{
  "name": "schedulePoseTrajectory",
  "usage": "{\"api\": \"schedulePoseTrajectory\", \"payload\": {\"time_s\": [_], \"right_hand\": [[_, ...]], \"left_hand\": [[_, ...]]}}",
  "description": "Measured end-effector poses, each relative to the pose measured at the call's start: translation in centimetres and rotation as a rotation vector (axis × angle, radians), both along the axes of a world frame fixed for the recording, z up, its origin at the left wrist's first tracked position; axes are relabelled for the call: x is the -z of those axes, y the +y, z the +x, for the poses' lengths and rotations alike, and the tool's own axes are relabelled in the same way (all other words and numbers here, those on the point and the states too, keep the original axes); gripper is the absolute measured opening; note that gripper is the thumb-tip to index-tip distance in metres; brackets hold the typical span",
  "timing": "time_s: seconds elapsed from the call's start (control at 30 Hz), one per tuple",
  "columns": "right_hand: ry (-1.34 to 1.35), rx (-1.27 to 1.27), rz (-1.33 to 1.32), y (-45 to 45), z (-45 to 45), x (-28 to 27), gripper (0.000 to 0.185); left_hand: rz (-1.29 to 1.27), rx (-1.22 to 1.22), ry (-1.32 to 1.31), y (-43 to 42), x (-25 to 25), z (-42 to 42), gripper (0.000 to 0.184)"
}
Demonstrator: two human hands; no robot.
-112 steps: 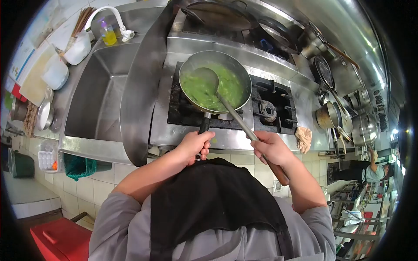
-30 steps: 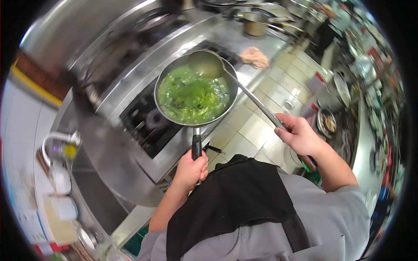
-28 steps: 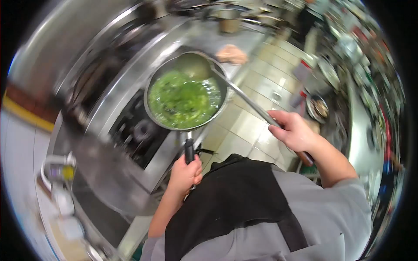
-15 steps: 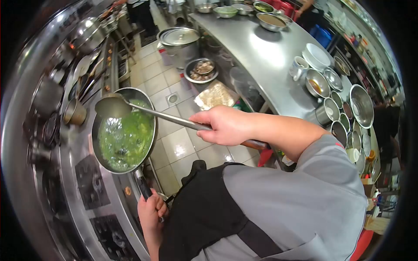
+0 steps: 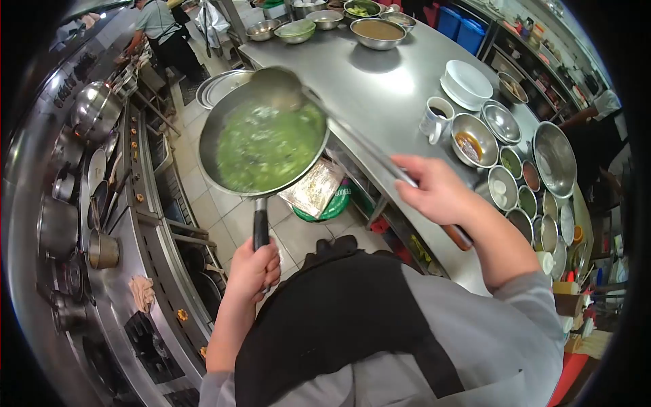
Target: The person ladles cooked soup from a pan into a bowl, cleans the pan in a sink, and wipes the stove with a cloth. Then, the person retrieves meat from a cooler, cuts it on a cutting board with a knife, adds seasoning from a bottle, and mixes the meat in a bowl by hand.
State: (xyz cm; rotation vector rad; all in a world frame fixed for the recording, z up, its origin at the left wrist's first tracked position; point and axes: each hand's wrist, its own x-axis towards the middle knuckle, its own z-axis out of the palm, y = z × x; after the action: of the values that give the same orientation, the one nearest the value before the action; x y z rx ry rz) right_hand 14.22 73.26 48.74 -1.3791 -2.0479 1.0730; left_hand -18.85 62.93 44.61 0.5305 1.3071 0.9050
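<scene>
I'm holding a round grey metal pan (image 5: 214, 136) of bubbly green liquid (image 5: 268, 146) in the air, a long-handled metal ladle (image 5: 277, 88) at its far side.

My left hand (image 5: 254, 270) is closing firmly around the black pan handle (image 5: 261, 227); my right hand (image 5: 434, 191) is gripping the ladle's long shaft, its brown end showing past my palm. The ladle's blurred bowl is overlapping the far rim; I can't tell whether they're touching. The pan is hanging between a steel stove counter (image 5: 129, 268) on my left, where a crumpled tan cloth (image 5: 141, 293) is lying, and a shiny steel worktable (image 5: 400, 81), where a white mug (image 5: 432, 129) is standing beside a steel bowl of amber liquid (image 5: 469, 141).
</scene>
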Motion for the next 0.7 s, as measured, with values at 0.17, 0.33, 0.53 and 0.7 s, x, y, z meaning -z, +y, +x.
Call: {"api": "schedulePoseTrajectory", "payload": {"time_s": [0.17, 0.33, 0.53, 0.7], "right_hand": [[-0.268, 0.223, -0.006, 1.7, 2.2, -3.1, 0.04], [-0.317, 0.335, -0.264, 3.6, 1.0, -6.5, 0.036], [0.249, 0.504, -0.692, 7.2, 1.4, -7.8, 0.023], [0.654, 0.476, -0.71, 8.6, 1.0, -8.3, 0.034]], "left_hand": [[0.058, 0.186, -0.034, 9.8, 2.1, 0.7, 0.012], [0.123, 0.357, -0.031, 19.3, 3.9, 2.5, 0.006], [0.11, 0.528, -0.032, 27.4, 3.5, 5.3, 0.003], [0.062, 0.57, -0.021, 30.8, 3.0, 7.5, 0.005]]}}
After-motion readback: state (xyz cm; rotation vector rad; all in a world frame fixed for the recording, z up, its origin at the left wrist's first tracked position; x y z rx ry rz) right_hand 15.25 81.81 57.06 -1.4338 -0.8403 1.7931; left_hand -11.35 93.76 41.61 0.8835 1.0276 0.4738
